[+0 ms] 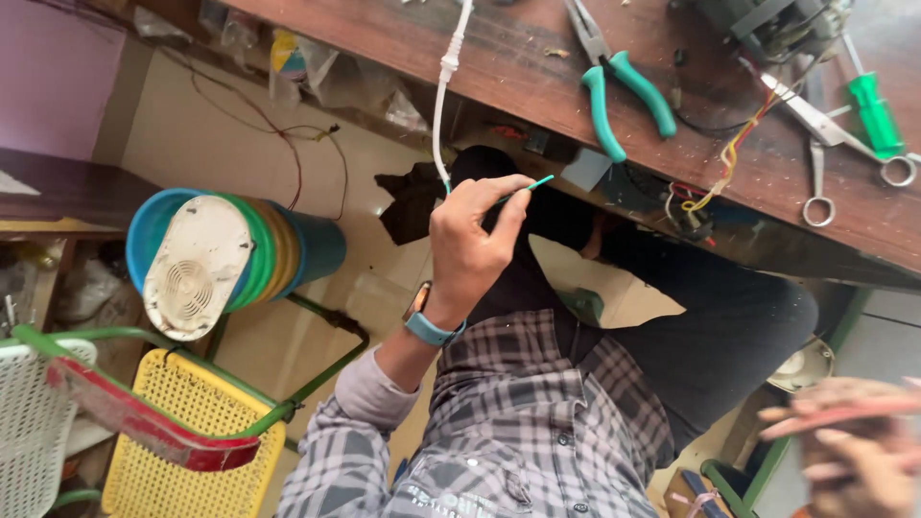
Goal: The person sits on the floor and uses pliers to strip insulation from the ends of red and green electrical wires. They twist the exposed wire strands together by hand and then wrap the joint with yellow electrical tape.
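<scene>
The left hand [470,245] is raised in front of the person's chest, just below the edge of the wooden desk [537,67], with its fingers pinched together on a thin green wire [532,184] whose free end sticks out to the right of the fingertips. A white cable [444,86] hangs down over the desk edge and ends at the same hand, its lower tip meeting the fingers beside the green wire. A blue wristband [430,329] sits on that wrist, above a grey cuff and a checked shirt sleeve. The right hand [859,451] is low at the right edge of the view, well apart from the left, badly blurred; its fingers seem spread, but whether it holds anything I cannot tell. On the desk lie green-handled pliers [614,91], a pair of scissors [830,144], a green-handled screwdriver [873,110] and a bundle of coloured wires [734,153] leading toward a dark motor-like part at the top. On the floor to the left stand a stack of coloured plastic tubs [273,249] with a white fan cover [192,269] leaning against them, and a yellow perforated basket [182,432] below.
</scene>
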`<state>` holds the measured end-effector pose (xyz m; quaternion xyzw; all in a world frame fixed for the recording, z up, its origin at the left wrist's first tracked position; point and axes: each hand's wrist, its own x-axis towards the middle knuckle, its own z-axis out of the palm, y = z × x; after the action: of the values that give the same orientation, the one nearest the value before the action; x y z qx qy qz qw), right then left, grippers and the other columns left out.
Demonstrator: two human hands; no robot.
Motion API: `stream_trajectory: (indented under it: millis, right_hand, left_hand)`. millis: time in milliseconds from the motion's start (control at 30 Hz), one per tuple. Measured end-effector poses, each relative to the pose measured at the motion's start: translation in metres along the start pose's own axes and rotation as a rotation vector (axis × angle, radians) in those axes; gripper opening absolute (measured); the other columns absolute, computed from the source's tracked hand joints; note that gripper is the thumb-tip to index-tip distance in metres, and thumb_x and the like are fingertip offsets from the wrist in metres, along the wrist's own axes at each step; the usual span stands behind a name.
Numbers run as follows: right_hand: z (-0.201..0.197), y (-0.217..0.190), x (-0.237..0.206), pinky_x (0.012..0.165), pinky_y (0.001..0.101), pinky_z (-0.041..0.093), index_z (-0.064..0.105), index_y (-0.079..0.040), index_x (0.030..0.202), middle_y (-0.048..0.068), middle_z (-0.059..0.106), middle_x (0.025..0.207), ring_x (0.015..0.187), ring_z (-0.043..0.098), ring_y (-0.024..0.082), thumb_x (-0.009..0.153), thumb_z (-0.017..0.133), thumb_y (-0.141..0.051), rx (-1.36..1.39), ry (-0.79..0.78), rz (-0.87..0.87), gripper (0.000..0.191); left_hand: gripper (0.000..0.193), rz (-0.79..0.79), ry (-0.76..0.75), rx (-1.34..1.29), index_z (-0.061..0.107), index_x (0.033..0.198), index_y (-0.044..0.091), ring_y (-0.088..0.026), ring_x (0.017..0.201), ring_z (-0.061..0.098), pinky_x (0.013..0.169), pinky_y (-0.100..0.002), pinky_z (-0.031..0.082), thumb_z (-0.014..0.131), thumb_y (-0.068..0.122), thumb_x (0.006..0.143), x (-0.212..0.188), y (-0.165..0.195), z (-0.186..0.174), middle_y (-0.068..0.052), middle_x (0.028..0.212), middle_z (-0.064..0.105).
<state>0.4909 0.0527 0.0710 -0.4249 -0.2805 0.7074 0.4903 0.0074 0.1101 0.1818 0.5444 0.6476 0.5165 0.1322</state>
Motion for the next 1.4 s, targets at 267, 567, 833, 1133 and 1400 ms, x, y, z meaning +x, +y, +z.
stream_trajectory:
  millis: [267, 567, 833, 1133, 1400]
  right_hand:
    - [0.152, 0.09, 0.022, 0.06, 0.024, 0.044, 0.046, 0.01, 0.149, 0.015, 0.055, 0.116, 0.076, 0.05, 0.008, 0.105, 0.062, -0.011, -0.022, -0.256, 0.324, 0.052]
    - [0.249, 0.081, 0.056, 0.118, 0.039, 0.034, 0.035, 0.001, 0.159, 0.014, 0.05, 0.154, 0.14, 0.048, 0.023, 0.098, 0.055, -0.02, -0.399, -0.521, 0.231, 0.067]
    - [0.258, 0.098, 0.06, 0.111, 0.0353, 0.034, 0.043, 0.0, 0.149, 0.009, 0.05, 0.139, 0.13, 0.043, 0.018, 0.1, 0.058, -0.016, -0.628, -0.522, 0.198, 0.054]
    - [0.286, 0.087, 0.066, 0.098, 0.0346, 0.043, 0.048, -0.003, 0.136, 0.008, 0.057, 0.119, 0.11, 0.053, 0.019, 0.097, 0.061, -0.016, -0.883, -0.52, -0.014, 0.043]
    - [0.276, 0.085, 0.071, 0.101, 0.0362, 0.047, 0.051, -0.005, 0.142, 0.01, 0.062, 0.117, 0.108, 0.058, 0.019, 0.097, 0.063, -0.016, -0.94, -0.517, 0.13, 0.048]
  left_hand:
    - [0.022, 0.031, -0.201, -0.04, 0.071, 0.121, 0.012, -0.018, 0.083, 0.075, 0.072, -0.031, 0.057, 0.072, 0.014, 0.099, -0.008, 0.009, 0.009, -0.001, 0.095, 0.076]
    - [0.012, 0.109, -0.264, 0.146, 0.07, 0.109, 0.012, -0.023, 0.076, 0.072, 0.062, -0.034, 0.052, 0.07, 0.018, 0.099, -0.026, -0.006, 0.001, -0.003, 0.09, 0.073]
    - [0.009, 0.159, -0.348, 0.242, 0.07, 0.096, 0.01, -0.025, 0.066, 0.066, 0.057, -0.036, 0.05, 0.071, 0.019, 0.096, -0.031, -0.027, -0.008, -0.004, 0.077, 0.066]
    - [0.008, 0.233, -0.282, 0.305, 0.062, 0.093, 0.005, -0.025, 0.068, 0.063, 0.059, -0.037, 0.049, 0.069, 0.01, 0.095, -0.03, -0.032, -0.016, -0.006, 0.077, 0.06]
    - [0.009, 0.336, -0.366, 0.34, 0.062, 0.093, 0.006, -0.022, 0.071, 0.064, 0.064, -0.036, 0.051, 0.069, 0.011, 0.093, -0.023, -0.035, -0.021, -0.004, 0.075, 0.059]
